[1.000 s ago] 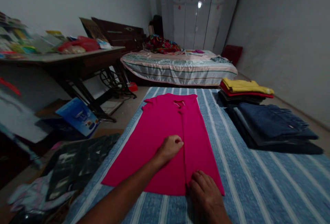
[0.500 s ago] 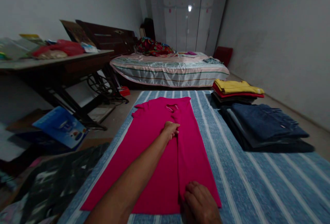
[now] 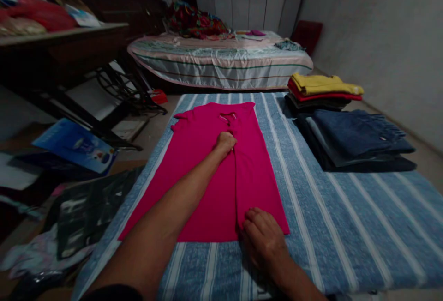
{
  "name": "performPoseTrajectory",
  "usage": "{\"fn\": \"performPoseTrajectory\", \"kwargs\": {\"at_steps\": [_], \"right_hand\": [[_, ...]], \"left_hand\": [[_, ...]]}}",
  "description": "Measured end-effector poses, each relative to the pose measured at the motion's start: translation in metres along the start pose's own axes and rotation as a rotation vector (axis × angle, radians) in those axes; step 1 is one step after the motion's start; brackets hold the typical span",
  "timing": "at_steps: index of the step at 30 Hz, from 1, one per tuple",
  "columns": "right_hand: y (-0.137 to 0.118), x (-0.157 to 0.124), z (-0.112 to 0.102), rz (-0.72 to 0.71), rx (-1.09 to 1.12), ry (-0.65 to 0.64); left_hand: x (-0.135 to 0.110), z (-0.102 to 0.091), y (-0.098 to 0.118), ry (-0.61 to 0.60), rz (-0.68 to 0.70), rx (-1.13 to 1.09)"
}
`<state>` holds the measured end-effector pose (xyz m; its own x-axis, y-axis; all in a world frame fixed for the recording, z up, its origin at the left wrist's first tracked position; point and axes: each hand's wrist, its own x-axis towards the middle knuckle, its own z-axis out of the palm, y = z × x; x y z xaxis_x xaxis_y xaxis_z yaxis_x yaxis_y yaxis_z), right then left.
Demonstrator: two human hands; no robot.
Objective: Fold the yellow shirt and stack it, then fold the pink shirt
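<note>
A bright pink short-sleeved shirt (image 3: 204, 190) lies spread on the striped blue cloth, collar at the far end and hem toward me. Its right side is folded inward, leaving a long edge down the middle. My left hand (image 3: 226, 142) reaches across the shirt with fingers closed on that folded edge, just below the neckline. Near the hem, my right hand (image 3: 265, 236) has its fingers curled over the folded part at the lower right; its thumb is hidden. The left sleeve lies bunched out at the far left.
Folded dark jeans (image 3: 356, 135) lie to the right, with a stack topped by a yellow garment (image 3: 321, 84) behind them. A bed (image 3: 221, 65) stands beyond the striped cloth (image 3: 304, 255). On the left are a sewing table (image 3: 69, 38) and a blue box (image 3: 76, 146).
The view has tilted down, so the scene sits higher in the picture. Both hands stay at the folded edge of the shirt, and more of my right forearm shows.
</note>
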<state>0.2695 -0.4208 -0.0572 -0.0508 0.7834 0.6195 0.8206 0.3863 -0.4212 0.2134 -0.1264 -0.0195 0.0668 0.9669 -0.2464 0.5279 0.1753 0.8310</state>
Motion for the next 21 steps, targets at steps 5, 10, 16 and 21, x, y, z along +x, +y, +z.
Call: {"fn": "performPoseTrajectory", "kwargs": {"at_steps": [5,10,16,21], "right_hand": [[-0.001,0.001,0.0,-0.032,0.001,0.006],[-0.001,0.002,-0.001,-0.039,0.062,-0.001],[0.001,0.006,-0.006,-0.093,0.107,0.013],[-0.002,0.01,-0.005,-0.1,0.115,-0.001]], "left_hand": [[0.003,-0.002,-0.009,0.042,0.063,0.101],[0.01,-0.002,-0.012,0.058,0.131,0.222],[0.018,-0.004,-0.012,0.105,0.236,0.375],[0.014,-0.007,-0.014,0.119,0.292,0.489]]}}
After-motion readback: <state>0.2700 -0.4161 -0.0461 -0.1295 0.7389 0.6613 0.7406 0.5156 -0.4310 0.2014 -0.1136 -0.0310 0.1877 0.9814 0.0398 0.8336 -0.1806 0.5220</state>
